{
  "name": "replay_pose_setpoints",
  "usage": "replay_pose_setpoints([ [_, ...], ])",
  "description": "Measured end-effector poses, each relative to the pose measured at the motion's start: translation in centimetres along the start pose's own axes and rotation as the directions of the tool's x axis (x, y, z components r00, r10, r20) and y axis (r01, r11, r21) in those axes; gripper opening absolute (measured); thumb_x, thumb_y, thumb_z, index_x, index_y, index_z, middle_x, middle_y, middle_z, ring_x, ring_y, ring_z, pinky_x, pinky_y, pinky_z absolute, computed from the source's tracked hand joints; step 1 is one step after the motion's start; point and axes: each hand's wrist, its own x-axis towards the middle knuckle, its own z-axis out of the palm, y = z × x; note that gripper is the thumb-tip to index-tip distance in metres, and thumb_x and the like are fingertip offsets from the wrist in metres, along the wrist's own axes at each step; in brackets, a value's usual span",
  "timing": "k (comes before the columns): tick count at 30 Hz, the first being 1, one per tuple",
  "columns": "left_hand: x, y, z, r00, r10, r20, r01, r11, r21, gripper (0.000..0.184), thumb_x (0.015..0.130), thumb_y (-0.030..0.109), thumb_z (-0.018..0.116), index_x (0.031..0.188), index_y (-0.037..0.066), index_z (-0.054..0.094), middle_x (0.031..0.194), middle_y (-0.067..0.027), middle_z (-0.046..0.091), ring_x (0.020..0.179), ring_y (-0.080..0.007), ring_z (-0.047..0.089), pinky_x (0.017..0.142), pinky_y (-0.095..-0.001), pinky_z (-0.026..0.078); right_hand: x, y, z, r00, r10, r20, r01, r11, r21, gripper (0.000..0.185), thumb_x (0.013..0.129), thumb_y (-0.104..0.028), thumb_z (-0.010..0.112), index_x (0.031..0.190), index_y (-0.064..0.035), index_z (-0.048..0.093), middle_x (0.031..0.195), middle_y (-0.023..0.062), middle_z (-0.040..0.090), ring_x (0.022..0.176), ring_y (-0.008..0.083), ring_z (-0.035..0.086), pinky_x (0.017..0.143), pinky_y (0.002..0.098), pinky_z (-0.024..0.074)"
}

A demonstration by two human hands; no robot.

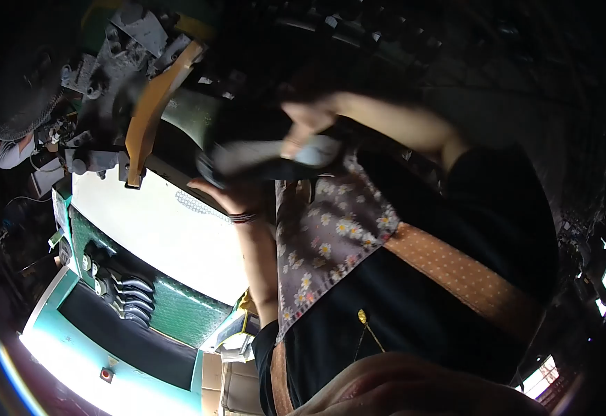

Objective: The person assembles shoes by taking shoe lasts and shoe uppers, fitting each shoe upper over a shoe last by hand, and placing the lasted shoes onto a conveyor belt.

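Note:
My right hand point(308, 125) is smeared by motion, its fingers curled on a long dark item with a pale grey end point(317, 151). The blur hides what kind of thing it is. Lower and to the left, my left hand point(228, 197), with a dark bracelet at the wrist, grips the left end of the same item. The thumb sticks out to the left, and the other fingers are mostly hidden. A flowered apron point(338, 229) hangs on my front, just below the item.
A machine with metal fittings point(112, 76) and a curved orange-brown bar point(154, 104) stands at upper left. Below it lies a bright white panel point(157, 222). Several black curved pieces point(133, 298) sit on a green surface point(192, 315). Cardboard boxes point(239, 388) stand at lower left. Another person's arm point(15, 151) shows at far left.

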Motion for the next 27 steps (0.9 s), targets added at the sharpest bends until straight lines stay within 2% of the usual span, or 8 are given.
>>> replay_pose_setpoints([
  [3,-4.2,-8.2,-2.1,0.973,-0.183,-0.141,0.162,0.976,-0.145,0.058,0.089,0.047,0.044,0.129,0.005,0.044,0.125,-0.0096,0.05,0.113,-0.0245,0.049,0.098,-0.0372,0.039,-6.0,2.5,2.5,0.968,-0.248,0.042,0.251,0.949,-0.192,0.057,0.066,-0.03,0.079,0.108,0.0008,0.057,0.149,0.019,0.015,0.131,0.0386,0.029,0.108,0.0462,0.0254],
  [6,-6.0,-9.0,4.1,0.788,-0.564,-0.248,0.462,0.807,-0.367,0.04,0.089,0.028,0.057,0.121,0.005,0.051,0.116,-0.0062,0.057,0.103,-0.018,0.056,0.091,-0.0337,0.044,-10.6,-0.4,4.7,0.999,-0.007,0.042,0.021,0.937,-0.348,0.048,0.063,-0.036,0.076,0.088,0.0025,0.064,0.15,0.0172,0.013,0.125,0.0446,0.036,0.104,0.0492,0.0313],
  [8,-6.1,-14.4,-1.0,0.793,-0.504,-0.343,0.522,0.852,-0.046,0.036,0.088,0.015,0.058,0.122,0.006,0.049,0.113,-0.0069,0.058,0.101,-0.0175,0.056,0.087,-0.0322,0.046,-11.8,-1.0,5.3,0.958,0.281,0.063,-0.266,0.948,-0.174,0.046,0.067,-0.038,0.073,0.082,0.0047,0.066,0.139,0.0203,0.038,0.11,0.0348,0.053,0.095,0.0421,0.0415],
  [11,-3.4,-13.9,2.0,0.838,-0.358,-0.412,0.336,0.933,-0.127,0.053,0.088,0.009,0.058,0.135,0.01,0.034,0.114,-0.0097,0.056,0.099,-0.0201,0.056,0.086,-0.0337,0.046,-11.3,1.3,5.5,0.95,0.305,0.06,-0.254,0.873,-0.416,0.035,0.079,-0.032,0.065,0.086,0.0021,0.064,0.093,0.0188,0.065,0.083,0.0319,0.062,0.074,0.0399,0.0477],
  [17,-2.8,-9.8,-3.6,0.876,-0.191,-0.442,0.217,0.976,0.008,0.04,0.095,0.025,0.041,0.131,0.01,0.033,0.122,-0.0109,0.044,0.11,-0.0241,0.047,0.094,-0.0395,0.04,-5.7,17.1,6.4,0.823,0.548,-0.149,-0.537,0.837,0.109,0.032,0.086,-0.029,0.06,0.084,0.0026,0.055,0.082,0.0226,0.06,0.08,0.0341,0.06,0.067,0.0393,0.0442],
  [19,-10.4,-5.8,-5.1,0.876,-0.172,-0.451,0.059,0.966,-0.252,0.046,0.094,0.031,0.039,0.134,0.009,0.031,0.133,-0.0131,0.036,0.122,-0.0275,0.038,0.101,-0.0438,0.033,-4.7,21.2,7.0,0.829,0.434,-0.351,-0.497,0.861,-0.109,0.041,0.085,-0.036,0.059,0.092,0.0047,0.056,0.089,0.0255,0.059,0.086,0.0374,0.059,0.074,0.0418,0.0454],
  [24,-22.8,-4.3,-3.2,0.341,-0.19,-0.92,0.167,0.976,-0.14,0.051,0.089,0.029,0.046,0.133,0.007,0.032,0.13,-0.0126,0.039,0.119,-0.0259,0.04,0.099,-0.0419,0.034,6.8,40.6,1.9,0.667,0.323,-0.672,-0.559,0.813,-0.163,0.049,0.087,-0.044,0.051,0.099,0.0021,0.062,0.099,0.0262,0.06,0.095,0.0407,0.058,0.08,0.0454,0.0467],
  [27,-34.9,-3.3,2.1,0.219,-0.336,-0.916,0.217,0.932,-0.29,0.055,0.086,0.027,0.05,0.133,0.006,0.033,0.127,-0.0122,0.041,0.118,-0.0249,0.042,0.098,-0.0407,0.035,-0.4,31.0,-6.0,0.46,0.486,-0.743,-0.852,0.479,-0.214,0.044,0.088,-0.046,0.048,0.1,-0.0059,0.063,0.102,0.0221,0.061,0.097,0.0388,0.058,0.082,0.046,0.0467],
])
